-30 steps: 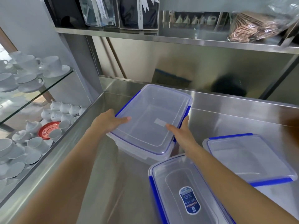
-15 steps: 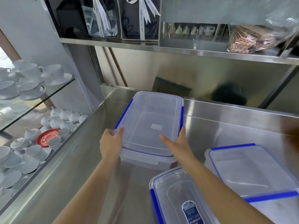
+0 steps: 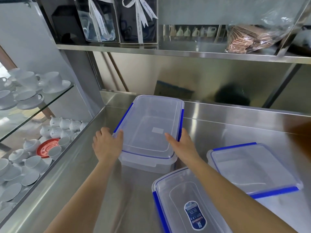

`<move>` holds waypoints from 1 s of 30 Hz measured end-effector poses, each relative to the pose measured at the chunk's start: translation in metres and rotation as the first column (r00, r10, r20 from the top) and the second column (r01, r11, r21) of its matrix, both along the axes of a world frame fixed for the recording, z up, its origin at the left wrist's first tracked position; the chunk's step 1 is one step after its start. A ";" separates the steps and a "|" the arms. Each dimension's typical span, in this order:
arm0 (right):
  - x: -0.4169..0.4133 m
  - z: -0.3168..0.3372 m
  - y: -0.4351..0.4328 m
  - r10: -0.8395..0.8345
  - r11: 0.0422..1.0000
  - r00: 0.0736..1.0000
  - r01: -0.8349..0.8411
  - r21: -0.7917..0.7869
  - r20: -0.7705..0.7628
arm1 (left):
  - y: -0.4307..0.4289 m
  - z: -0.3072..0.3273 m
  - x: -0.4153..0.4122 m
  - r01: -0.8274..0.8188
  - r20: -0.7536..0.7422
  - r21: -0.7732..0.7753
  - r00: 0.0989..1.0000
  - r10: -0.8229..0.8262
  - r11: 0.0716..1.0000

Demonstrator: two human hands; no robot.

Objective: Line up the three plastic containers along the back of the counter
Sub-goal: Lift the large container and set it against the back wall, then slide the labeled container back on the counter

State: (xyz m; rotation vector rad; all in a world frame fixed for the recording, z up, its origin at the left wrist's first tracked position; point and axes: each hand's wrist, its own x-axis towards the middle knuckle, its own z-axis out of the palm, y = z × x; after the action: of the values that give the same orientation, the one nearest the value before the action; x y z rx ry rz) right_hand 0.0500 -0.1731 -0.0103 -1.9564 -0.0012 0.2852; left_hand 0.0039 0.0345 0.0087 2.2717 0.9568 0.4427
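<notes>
Three clear plastic containers with blue latches sit on the steel counter point(image 3: 227, 128). The back container point(image 3: 149, 128) stands lengthwise at the back left, its far end close to the back ledge. My left hand point(image 3: 106, 145) grips its near left corner and my right hand point(image 3: 182, 145) grips its near right side by the blue latch. A second container point(image 3: 254, 169) lies to the right, set at an angle. The third container point(image 3: 186, 204), with a blue label on its lid, is nearest me, partly under my right forearm.
A steel shelf point(image 3: 185, 52) overhangs the back, holding ribboned gift bags point(image 3: 121, 21) and a plastic bag of brown items point(image 3: 249, 39). On the left, behind glass point(image 3: 33, 105), stand white cups, teapots and a red saucer point(image 3: 47, 147). The counter's left rim runs diagonally.
The back container has turned from a slant to straight lengthwise and slid toward the back ledge. My hands shifted from its lid to its near corners.
</notes>
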 end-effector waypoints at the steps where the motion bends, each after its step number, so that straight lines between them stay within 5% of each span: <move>1: -0.003 0.003 -0.005 -0.010 0.999 0.999 0.012 -0.050 0.045 | -0.006 0.002 -0.003 0.015 0.040 0.088 0.999 -0.019 0.996; 5: -0.013 0.008 -0.036 0.067 0.828 0.964 0.091 -0.554 0.258 | -0.045 0.008 -0.018 0.125 0.231 0.326 0.951 -0.207 0.937; 7: -0.018 0.004 -0.055 0.136 0.741 0.954 0.082 -0.667 0.269 | -0.068 0.009 -0.029 0.215 0.258 0.350 0.913 -0.315 0.912; 10: -0.030 -0.001 -0.080 0.211 0.741 0.960 -0.035 -0.670 0.182 | -0.097 0.010 -0.047 0.340 0.131 0.334 0.907 -0.400 0.879; 13: -0.047 -0.003 -0.092 0.313 0.735 0.931 -0.111 -0.669 0.189 | -0.117 0.009 -0.064 0.456 -0.167 0.336 0.890 -0.424 0.824; 17: -0.065 -0.002 -0.104 0.437 0.654 0.890 -0.216 -0.725 0.129 | -0.120 -0.002 -0.079 0.529 -0.537 0.027 0.723 -0.435 0.848; 19: -0.071 -0.005 -0.112 0.473 0.586 0.878 -0.247 -0.772 0.078 | -0.120 -0.002 -0.086 0.415 -0.555 -0.315 0.649 -0.520 0.854; 22: -0.077 -0.008 -0.120 0.471 0.539 0.879 -0.215 -0.815 0.079 | -0.123 -0.006 -0.094 0.259 -0.435 -0.592 0.694 -0.573 0.763; 26: -0.078 -0.007 -0.133 0.429 0.532 0.901 -0.198 -0.823 0.061 | -0.141 -0.016 -0.094 0.239 -0.239 -0.645 0.839 -0.488 0.726; 30: -0.075 -0.009 -0.159 0.347 0.536 0.936 -0.149 -0.831 0.056 | -0.168 -0.020 -0.089 0.294 -0.175 -0.604 0.858 -0.483 0.741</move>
State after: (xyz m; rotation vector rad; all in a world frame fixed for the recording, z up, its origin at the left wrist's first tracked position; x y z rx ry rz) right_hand -0.0253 -0.3318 -0.0189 -2.9440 -0.3644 0.2819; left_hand -0.0849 -0.1338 -0.0114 1.9315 0.6033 -0.3783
